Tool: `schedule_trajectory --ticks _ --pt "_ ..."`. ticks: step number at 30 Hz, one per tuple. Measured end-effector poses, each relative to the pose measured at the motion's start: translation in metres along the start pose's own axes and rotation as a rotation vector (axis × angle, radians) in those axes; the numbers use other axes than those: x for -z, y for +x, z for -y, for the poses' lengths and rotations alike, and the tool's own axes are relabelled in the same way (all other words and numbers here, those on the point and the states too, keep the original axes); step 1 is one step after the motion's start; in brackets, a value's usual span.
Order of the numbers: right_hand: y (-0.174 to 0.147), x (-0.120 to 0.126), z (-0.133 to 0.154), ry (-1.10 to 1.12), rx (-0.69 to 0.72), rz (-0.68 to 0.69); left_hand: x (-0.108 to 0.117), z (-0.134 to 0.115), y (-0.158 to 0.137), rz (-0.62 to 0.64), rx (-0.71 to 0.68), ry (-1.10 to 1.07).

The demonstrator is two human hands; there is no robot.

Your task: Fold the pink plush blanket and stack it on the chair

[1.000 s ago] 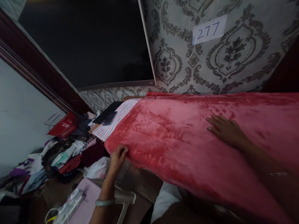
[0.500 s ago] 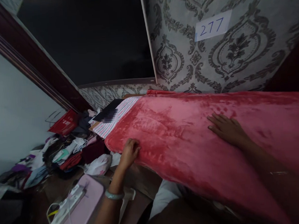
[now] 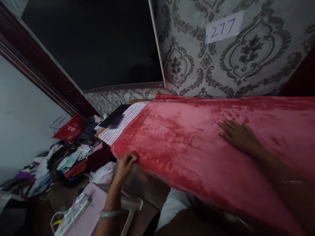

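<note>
A red plush blanket (image 3: 191, 130) lies spread over a long surface in front of me, with patches of lighter and darker pile. My left hand (image 3: 125, 166) is at its near edge toward the left corner, thumb and fingers pinched together on the edge. Farther right, my right hand (image 3: 237, 135) rests flat on top of the blanket with its fingers stretched out. Beyond the blanket's left end, a striped cloth (image 3: 128, 116) shows, and a black flat item (image 3: 116, 114) lies over part of it.
Piled clothes (image 3: 73, 161) and a red basket (image 3: 69, 128) are on the left. A white power strip (image 3: 72, 215) sits on a pink board (image 3: 89, 218) at lower left. Behind the blanket are a large black screen (image 3: 94, 39) and a wall paper marked 277 (image 3: 225, 27).
My left hand has slid left along the blanket's near edge, toward the corner. My right hand stays in the same place.
</note>
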State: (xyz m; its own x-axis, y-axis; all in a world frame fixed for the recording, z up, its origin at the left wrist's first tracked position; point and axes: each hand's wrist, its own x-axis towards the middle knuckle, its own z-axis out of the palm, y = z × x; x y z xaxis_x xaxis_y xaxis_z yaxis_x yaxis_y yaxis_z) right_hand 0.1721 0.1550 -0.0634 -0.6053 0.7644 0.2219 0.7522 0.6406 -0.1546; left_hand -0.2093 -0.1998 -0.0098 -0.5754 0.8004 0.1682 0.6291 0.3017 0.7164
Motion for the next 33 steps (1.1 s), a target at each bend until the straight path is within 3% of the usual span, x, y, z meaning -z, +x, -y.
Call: schedule_trajectory --ticks 3,6,8,10,12,13,16,21,25,29,33 --pt "0.001 0.003 0.002 0.001 -0.017 0.034 0.032 0.008 -0.006 0.096 0.232 0.097" --pt "0.0 0.01 0.005 -0.011 -0.028 0.064 0.035 -0.004 -0.008 0.043 0.219 0.245" --pt "-0.001 0.014 0.007 -0.02 -0.03 0.079 0.014 -0.02 -0.012 0.18 0.14 0.162" --pt "-0.002 0.015 0.007 -0.024 -0.027 0.079 -0.019 -0.034 -0.021 0.443 0.092 -0.022" --pt "-0.003 0.014 0.006 -0.026 -0.018 0.057 -0.053 -0.042 -0.034 0.636 0.127 -0.182" --pt "-0.003 0.013 0.005 -0.026 -0.014 0.041 -0.067 -0.043 -0.042 0.673 0.178 -0.241" --pt "-0.002 0.009 0.0 -0.02 -0.007 0.01 -0.093 -0.038 -0.061 0.659 0.348 -0.349" --pt "-0.001 0.008 -0.003 -0.009 -0.003 0.021 -0.105 -0.038 -0.079 0.671 0.475 -0.58" --pt "-0.001 0.012 -0.001 -0.007 -0.011 0.044 -0.117 -0.048 -0.085 0.566 0.586 -0.753" --pt "-0.003 0.015 0.002 -0.004 -0.02 0.051 -0.129 -0.053 -0.087 0.478 0.643 -0.871" --pt "-0.003 0.014 0.001 0.007 -0.007 0.041 -0.126 -0.05 -0.092 0.528 0.627 -0.871"
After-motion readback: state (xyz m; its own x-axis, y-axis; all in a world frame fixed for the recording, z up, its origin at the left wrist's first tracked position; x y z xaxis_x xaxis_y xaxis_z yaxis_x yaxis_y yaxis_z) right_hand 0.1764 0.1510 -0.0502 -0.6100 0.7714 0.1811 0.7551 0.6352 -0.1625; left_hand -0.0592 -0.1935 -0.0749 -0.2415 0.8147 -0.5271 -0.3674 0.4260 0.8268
